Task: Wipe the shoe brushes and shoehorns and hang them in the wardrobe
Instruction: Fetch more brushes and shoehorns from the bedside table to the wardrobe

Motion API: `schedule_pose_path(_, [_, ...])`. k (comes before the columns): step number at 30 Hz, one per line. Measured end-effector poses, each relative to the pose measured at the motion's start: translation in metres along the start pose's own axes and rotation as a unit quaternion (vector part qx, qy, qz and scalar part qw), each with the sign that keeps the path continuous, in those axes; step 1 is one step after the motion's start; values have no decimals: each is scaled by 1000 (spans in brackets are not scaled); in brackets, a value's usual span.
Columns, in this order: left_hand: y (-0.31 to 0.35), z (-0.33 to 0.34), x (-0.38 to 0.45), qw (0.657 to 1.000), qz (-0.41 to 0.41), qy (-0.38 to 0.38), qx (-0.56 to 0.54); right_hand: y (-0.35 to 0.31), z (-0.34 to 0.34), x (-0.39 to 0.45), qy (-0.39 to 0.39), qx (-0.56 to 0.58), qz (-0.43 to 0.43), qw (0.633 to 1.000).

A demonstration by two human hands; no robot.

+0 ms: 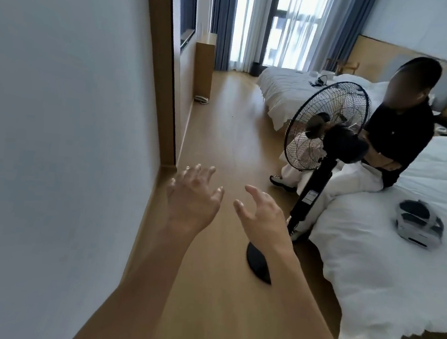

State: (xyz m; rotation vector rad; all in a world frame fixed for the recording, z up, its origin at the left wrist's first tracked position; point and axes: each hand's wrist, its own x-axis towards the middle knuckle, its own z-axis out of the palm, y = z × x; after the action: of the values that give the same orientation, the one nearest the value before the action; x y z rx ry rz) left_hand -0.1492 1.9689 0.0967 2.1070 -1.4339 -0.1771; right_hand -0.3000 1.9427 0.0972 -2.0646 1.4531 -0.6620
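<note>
Both hands reach fwd over a wood floor (220,130), holding nothing: left hand (192,202) w/ fingers spread wide, right hand (263,217) relaxed, fingers loosely apart. No brushes or shoehorns visible. Right: black standing fan (327,124), white bed (371,265) w/ a seated person (395,131); wall (57,126) left.

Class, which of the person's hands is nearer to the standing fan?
Right. The right hand is raised just left of the fan pole; the left hand is farther left, toward the wall.
</note>
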Motion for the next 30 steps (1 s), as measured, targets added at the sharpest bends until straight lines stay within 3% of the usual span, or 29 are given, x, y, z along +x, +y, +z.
schedule_pose_path(11, [-46,41,180,999,-30,35,20,5,61,209,-22,25,-29,999])
schedule_pose_path(20, [-25,71,358,997,-62,49,24,8,57,409,-44,37,-50,997])
schedule_pose_path(30, [-22,131,516,999,-41,16,4,32,67,563,-32,9,-28,999])
